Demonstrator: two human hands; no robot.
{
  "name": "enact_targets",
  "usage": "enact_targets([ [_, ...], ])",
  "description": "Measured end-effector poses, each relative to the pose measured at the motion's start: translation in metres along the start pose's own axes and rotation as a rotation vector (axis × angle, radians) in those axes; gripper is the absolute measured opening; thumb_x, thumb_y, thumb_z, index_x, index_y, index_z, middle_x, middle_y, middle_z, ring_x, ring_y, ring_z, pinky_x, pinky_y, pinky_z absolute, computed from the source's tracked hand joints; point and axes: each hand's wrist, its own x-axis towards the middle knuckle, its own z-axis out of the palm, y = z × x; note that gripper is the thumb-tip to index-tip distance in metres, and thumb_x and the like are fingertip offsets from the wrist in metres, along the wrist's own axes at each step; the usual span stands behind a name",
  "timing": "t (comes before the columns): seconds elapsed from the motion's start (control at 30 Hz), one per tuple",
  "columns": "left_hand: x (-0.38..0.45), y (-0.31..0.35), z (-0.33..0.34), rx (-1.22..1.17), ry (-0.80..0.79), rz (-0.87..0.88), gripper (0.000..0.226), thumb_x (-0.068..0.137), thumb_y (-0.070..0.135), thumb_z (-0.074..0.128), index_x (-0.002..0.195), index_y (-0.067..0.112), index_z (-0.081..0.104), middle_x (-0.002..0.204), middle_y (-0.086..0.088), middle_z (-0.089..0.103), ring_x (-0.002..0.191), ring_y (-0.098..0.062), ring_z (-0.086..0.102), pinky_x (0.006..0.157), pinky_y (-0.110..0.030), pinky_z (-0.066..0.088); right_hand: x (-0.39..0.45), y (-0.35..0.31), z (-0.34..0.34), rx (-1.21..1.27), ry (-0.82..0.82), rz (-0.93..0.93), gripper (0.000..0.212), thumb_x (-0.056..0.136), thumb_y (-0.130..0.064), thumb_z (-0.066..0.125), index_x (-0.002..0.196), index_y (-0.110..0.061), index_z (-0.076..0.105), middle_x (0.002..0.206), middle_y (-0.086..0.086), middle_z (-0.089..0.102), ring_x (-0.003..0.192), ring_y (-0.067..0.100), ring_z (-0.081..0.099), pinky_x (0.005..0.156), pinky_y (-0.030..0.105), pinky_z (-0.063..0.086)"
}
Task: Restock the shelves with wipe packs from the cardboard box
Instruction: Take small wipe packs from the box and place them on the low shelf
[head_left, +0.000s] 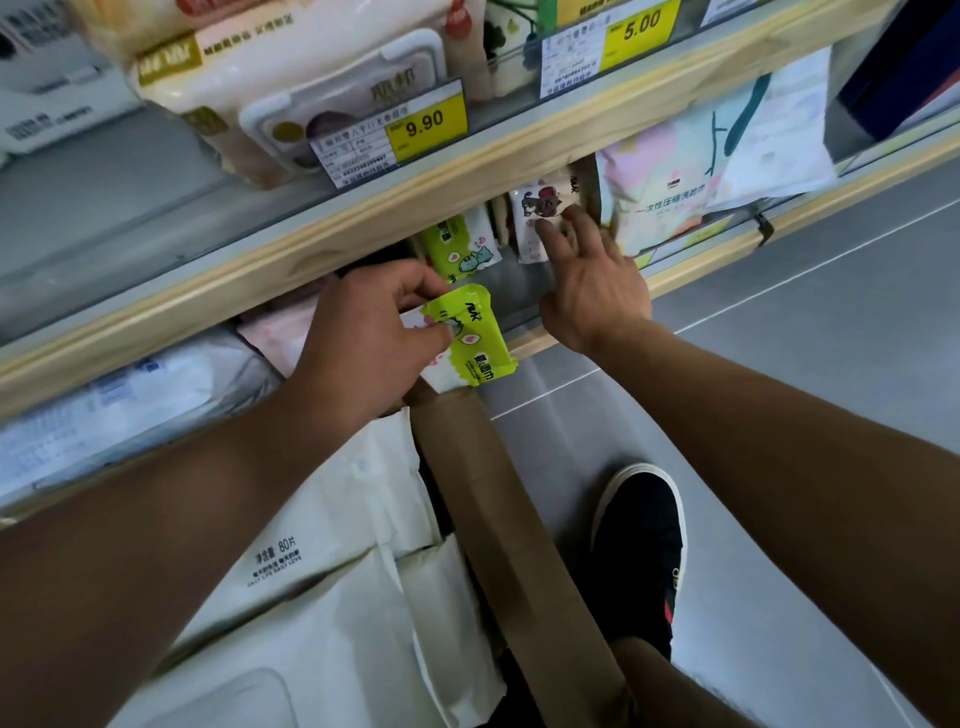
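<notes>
- Left hand (363, 332) grips a green wipe pack (470, 332) just below the shelf edge (311, 249).
- Right hand (592, 283), fingers spread, touches a white pack (535, 218) standing on the shelf.
- Cardboard box (498, 499) below, on the floor.

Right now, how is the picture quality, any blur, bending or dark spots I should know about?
Head view: the wide lens bows the pale wooden shelf edge; the white packs in the brown cardboard box and both forearms look soft; the small lime-green wipe pack in the left hand stays readable; the yellow price tag is sharp; shadow darkens under the shelf.
</notes>
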Motion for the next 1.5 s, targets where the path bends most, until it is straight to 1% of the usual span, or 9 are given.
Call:
enact_targets([
  [0.17, -0.001, 0.001, -0.001, 0.013, -0.004, 0.003, 0.025, 0.074, 0.004, 0.074, 0.083, 0.025, 0.065, 0.082, 0.019, 0.067, 0.079, 0.007, 0.064, 0.063, -0.007, 0.046, 0.007, -0.004, 0.000, 0.006, -0.017, -0.024, 0.075, 0.088, -0.039, 0.054, 0.152, -0.031, 0.017, 0.162, 0.002, 0.008, 0.144, 0.033, 0.014, 0.115, 0.046, 0.022],
  [0.5, -0.001, 0.002, -0.001, 0.068, 0.032, -0.007, 0.022, 0.074, 0.005, 0.071, 0.085, 0.023, 0.067, 0.082, 0.015, 0.068, 0.080, 0.006, 0.063, 0.072, -0.011, 0.047, 0.001, 0.004, -0.010, 0.031, -0.023, -0.083, 0.072, 0.087, -0.030, 0.054, 0.151, -0.025, 0.022, 0.160, 0.003, 0.012, 0.141, 0.034, 0.024, 0.111, 0.043, 0.032],
  [0.63, -0.001, 0.004, 0.004, 0.126, 0.104, 0.023, 0.018, 0.075, 0.009, 0.069, 0.090, 0.019, 0.069, 0.086, 0.007, 0.071, 0.085, -0.007, 0.066, 0.080, -0.027, 0.051, -0.011, 0.006, -0.014, 0.003, -0.015, -0.105, 0.073, 0.086, -0.033, 0.056, 0.151, -0.019, 0.025, 0.157, 0.009, 0.020, 0.141, 0.034, 0.023, 0.114, 0.041, 0.029],
  [0.73, 0.001, 0.008, 0.015, 0.223, 0.217, 0.044, 0.017, 0.078, 0.015, 0.068, 0.094, 0.022, 0.068, 0.089, 0.004, 0.071, 0.088, -0.017, 0.064, 0.081, -0.026, 0.045, -0.028, 0.008, -0.016, -0.035, -0.014, -0.135, 0.075, 0.087, -0.037, 0.057, 0.151, -0.018, 0.025, 0.155, 0.011, 0.024, 0.142, 0.035, 0.021, 0.116, 0.043, 0.026],
  [0.8, 0.005, 0.009, 0.027, 0.253, 0.276, 0.056, 0.016, 0.079, 0.017, 0.068, 0.095, 0.022, 0.067, 0.089, 0.000, 0.072, 0.085, -0.025, 0.064, 0.087, -0.035, 0.047, -0.038, 0.012, -0.019, -0.055, -0.001, -0.152, 0.076, 0.086, -0.036, 0.058, 0.152, -0.017, 0.025, 0.155, 0.012, 0.025, 0.143, 0.033, 0.020, 0.116, 0.042, 0.023],
  [0.87, 0.011, 0.010, 0.041, 0.259, 0.283, 0.047, 0.017, 0.081, 0.016, 0.068, 0.098, 0.020, 0.067, 0.093, -0.005, 0.072, 0.087, -0.029, 0.065, 0.083, -0.040, 0.051, -0.046, 0.015, -0.022, -0.046, -0.001, -0.148, 0.077, 0.086, -0.035, 0.058, 0.152, -0.016, 0.024, 0.156, 0.012, 0.023, 0.144, 0.033, 0.018, 0.117, 0.042, 0.022],
  [1.23, 0.039, -0.004, 0.077, 0.390, 0.201, 0.043, 0.028, 0.090, 0.016, 0.060, 0.117, 0.017, 0.063, 0.111, -0.012, 0.069, 0.103, -0.030, 0.063, 0.079, -0.034, 0.048, -0.057, 0.012, -0.011, 0.017, -0.022, -0.125, 0.075, 0.088, -0.037, 0.059, 0.151, -0.018, 0.023, 0.158, 0.009, 0.020, 0.144, 0.031, 0.019, 0.114, 0.043, 0.027],
  [1.4, 0.044, -0.014, 0.078, 0.463, 0.292, 0.109, 0.033, 0.084, 0.012, 0.064, 0.116, 0.018, 0.067, 0.116, -0.010, 0.060, 0.106, -0.032, 0.051, 0.090, -0.040, 0.044, -0.058, 0.014, -0.006, 0.058, -0.023, -0.110, 0.073, 0.086, -0.034, 0.061, 0.149, -0.016, 0.028, 0.156, 0.009, 0.023, 0.141, 0.032, 0.024, 0.112, 0.044, 0.030],
  [1.5, 0.051, -0.012, 0.075, 0.541, 0.343, 0.028, 0.035, 0.084, 0.018, 0.066, 0.117, 0.027, 0.065, 0.116, -0.010, 0.058, 0.107, -0.033, 0.050, 0.087, -0.043, 0.038, -0.062, 0.015, -0.004, 0.055, -0.025, -0.102, 0.072, 0.087, -0.035, 0.061, 0.147, -0.015, 0.029, 0.154, 0.009, 0.025, 0.137, 0.033, 0.029, 0.110, 0.043, 0.033],
])
